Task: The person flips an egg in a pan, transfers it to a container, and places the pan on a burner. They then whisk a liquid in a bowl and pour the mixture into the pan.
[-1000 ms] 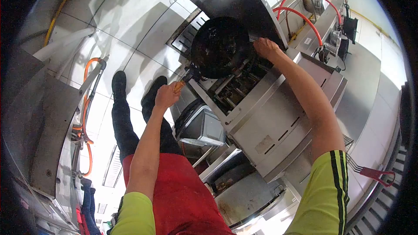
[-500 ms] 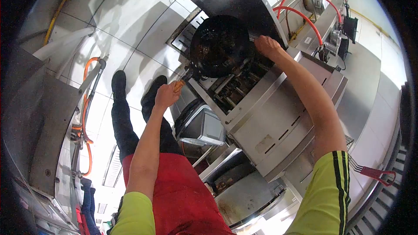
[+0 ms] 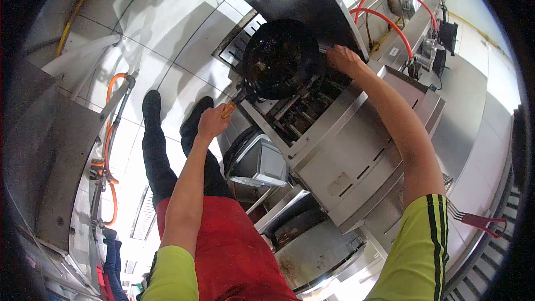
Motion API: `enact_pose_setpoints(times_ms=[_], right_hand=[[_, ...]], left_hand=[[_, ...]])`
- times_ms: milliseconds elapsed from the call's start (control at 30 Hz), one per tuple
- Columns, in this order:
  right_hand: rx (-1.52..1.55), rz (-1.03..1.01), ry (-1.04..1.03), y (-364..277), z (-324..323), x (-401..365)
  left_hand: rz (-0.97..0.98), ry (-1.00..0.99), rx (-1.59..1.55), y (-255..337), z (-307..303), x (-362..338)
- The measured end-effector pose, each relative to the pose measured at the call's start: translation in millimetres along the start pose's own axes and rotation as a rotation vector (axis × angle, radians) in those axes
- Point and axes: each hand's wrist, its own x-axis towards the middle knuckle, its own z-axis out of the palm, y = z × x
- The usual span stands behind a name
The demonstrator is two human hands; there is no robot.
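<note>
Your left hand grips the pan's handle while your right hand sits apart from it, across the pan.
Your left hand (image 3: 213,123) is closed round the wooden handle (image 3: 228,110), its forearm running almost straight up from the yellow-green sleeve beside your red apron (image 3: 237,251). The dark pan (image 3: 281,59) is ahead of you, over the top end of the open stove section (image 3: 306,114), its bowl between your two hands. Your right arm reaches farther, bent at the elbow and angling up and inward over the steel counter (image 3: 356,170). Your right hand (image 3: 343,59) is curled just beside the pan's right rim; you cannot tell from this view what its fingers hold.
</note>
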Motion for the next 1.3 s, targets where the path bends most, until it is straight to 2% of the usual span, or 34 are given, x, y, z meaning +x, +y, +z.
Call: enact_pose_setpoints(times_ms=[67,267,500,567,700,800,833,900,1000,1067,1300], right_hand=[[-0.001,-0.009,-0.116,4.7,5.7,4.7],[-0.038,-0.099,-0.008,5.7,8.5,0.9],[0.002,-0.051,-0.064,4.0,4.5,4.9],[-0.084,-0.127,-0.057,6.5,5.3,3.0],[-0.083,-0.141,-0.031,13.3,16.1,5.9],[-0.050,-0.140,0.008,15.6,16.9,4.6],[-0.011,-0.152,-0.026,17.6,17.7,6.3],[0.028,-0.163,-0.060,20.0,20.9,8.1],[-0.094,-0.100,-0.121,13.6,11.4,6.2],[0.031,-0.111,-0.085,19.8,16.4,6.6],[-0.074,-0.133,-0.076,21.2,21.6,6.7]], left_hand=[[0.002,0.009,0.011,2.3,-2.0,-1.5],[-0.015,-0.010,-0.014,0.8,-2.3,-1.0],[0.036,0.090,0.030,-9.4,8.9,-3.0],[0.035,0.083,0.014,-9.3,6.5,-3.5],[0.046,0.111,0.018,-16.3,15.1,-2.1],[-0.015,-0.007,0.035,-11.9,7.7,0.2],[-0.015,-0.007,0.035,-15.6,12.2,0.3],[0.063,0.116,0.016,-22.9,20.8,0.2],[0.011,0.029,-0.006,-7.6,2.8,-0.2],[0.012,0.030,0.002,-8.8,4.9,1.8],[0.002,0.048,0.015,-7.9,5.4,0.8]])
